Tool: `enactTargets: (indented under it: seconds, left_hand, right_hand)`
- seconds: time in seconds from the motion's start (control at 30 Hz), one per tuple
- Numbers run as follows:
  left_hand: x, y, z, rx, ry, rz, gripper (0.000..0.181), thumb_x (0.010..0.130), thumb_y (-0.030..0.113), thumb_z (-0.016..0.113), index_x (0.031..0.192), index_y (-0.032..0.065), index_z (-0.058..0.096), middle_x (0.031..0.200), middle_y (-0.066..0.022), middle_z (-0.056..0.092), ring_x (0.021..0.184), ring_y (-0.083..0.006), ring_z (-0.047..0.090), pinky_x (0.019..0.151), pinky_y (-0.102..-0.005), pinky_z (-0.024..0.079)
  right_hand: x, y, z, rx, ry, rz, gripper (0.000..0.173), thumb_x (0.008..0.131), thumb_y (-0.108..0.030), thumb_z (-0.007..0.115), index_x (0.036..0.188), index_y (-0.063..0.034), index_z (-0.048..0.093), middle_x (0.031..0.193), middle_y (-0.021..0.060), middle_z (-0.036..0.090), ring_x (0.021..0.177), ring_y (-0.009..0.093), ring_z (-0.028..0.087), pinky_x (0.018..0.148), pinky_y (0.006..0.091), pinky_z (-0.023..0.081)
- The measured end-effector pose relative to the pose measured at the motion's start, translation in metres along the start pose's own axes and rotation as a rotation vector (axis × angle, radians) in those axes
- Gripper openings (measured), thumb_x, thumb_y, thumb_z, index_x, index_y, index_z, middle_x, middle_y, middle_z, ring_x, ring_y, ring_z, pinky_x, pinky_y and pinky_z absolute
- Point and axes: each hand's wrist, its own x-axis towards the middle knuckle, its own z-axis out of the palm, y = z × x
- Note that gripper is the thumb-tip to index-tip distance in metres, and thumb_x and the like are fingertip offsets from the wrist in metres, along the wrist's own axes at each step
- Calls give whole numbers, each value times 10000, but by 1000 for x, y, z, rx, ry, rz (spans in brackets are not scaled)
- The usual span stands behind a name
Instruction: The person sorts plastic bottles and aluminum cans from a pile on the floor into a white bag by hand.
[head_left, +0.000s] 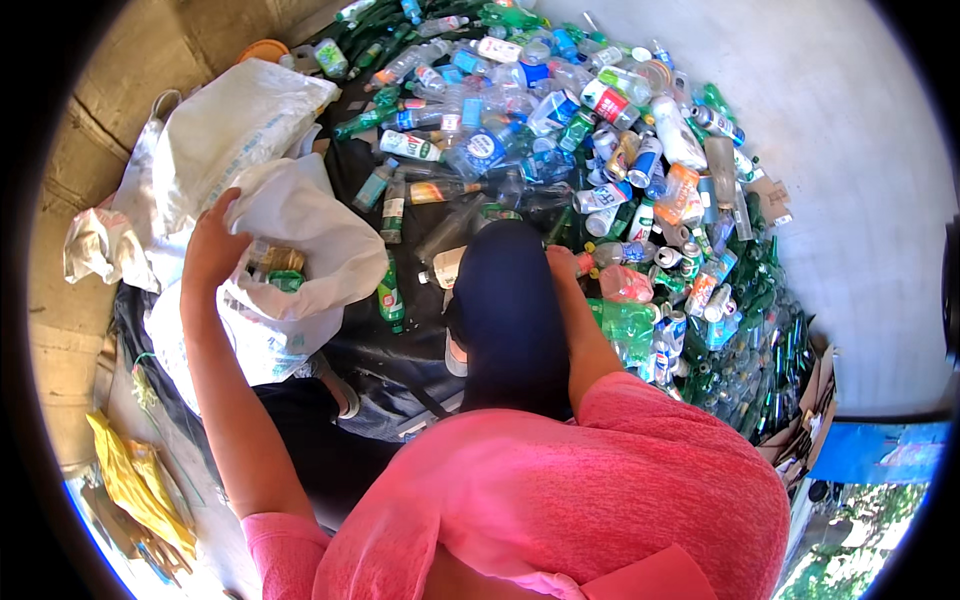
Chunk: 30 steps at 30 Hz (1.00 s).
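Observation:
My left hand is at the near left rim of an open white woven sack, thumb and forefinger spread apart, with nothing visibly held between them. Inside the sack lie a crushed amber-brown container and a green plastic piece. My right hand reaches past my raised knee, which covers part of it. A small red-and-clear piece touches its edge; whether the fingers grip it cannot be seen. Just beyond that hand lies a clear plastic bottle.
A large heap of plastic bottles and drink cans spreads ahead and right, against a pale wall. More white sacks stand at left. A green bottle lies on the black sheet. Flattened cardboard edges the heap.

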Motion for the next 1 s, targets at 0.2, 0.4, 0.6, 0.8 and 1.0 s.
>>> enactTargets:
  seconds: [0.2,0.4,0.6,0.8,1.0]
  left_hand:
    - [0,4,-4,84,-3,-54,683,719,110,685,1379,127,507,1216,-293,589,1136,-433,581,990,-446,458]
    - [10,3,5,58,-28,-46,692,728,96,679,1393,113,489,1251,-261,585,1168,-416,566,1003,-442,447]
    - [10,2,-2,74,-56,-114,701,730,80,657,1407,117,478,1285,-243,571,1198,-396,547,1016,-431,435]
    - [22,1,5,47,-58,-98,704,731,59,649,1410,107,469,1300,-241,565,1211,-399,539,1026,-431,426]
    - [26,8,5,80,-55,-133,689,730,30,635,1398,79,473,1315,-227,574,1218,-385,548,1027,-415,428]
  right_hand:
    - [-26,-41,17,252,187,315,285,809,-29,625,1090,-46,575,934,83,641,702,212,649,584,317,508]
    - [40,-16,-37,-395,611,-93,477,773,-184,700,1195,-13,561,984,166,642,906,380,628,822,442,508]
    - [47,-107,-43,-549,805,-98,488,785,-260,677,1199,-18,589,1130,241,636,1067,380,611,929,464,479]
    - [97,-100,-103,-535,641,-59,439,734,-277,714,1087,-27,641,1079,194,679,1018,344,647,887,425,499]
    - [131,-132,-131,-455,762,-162,645,744,-373,746,1203,36,550,1199,271,569,1173,406,524,985,465,437]
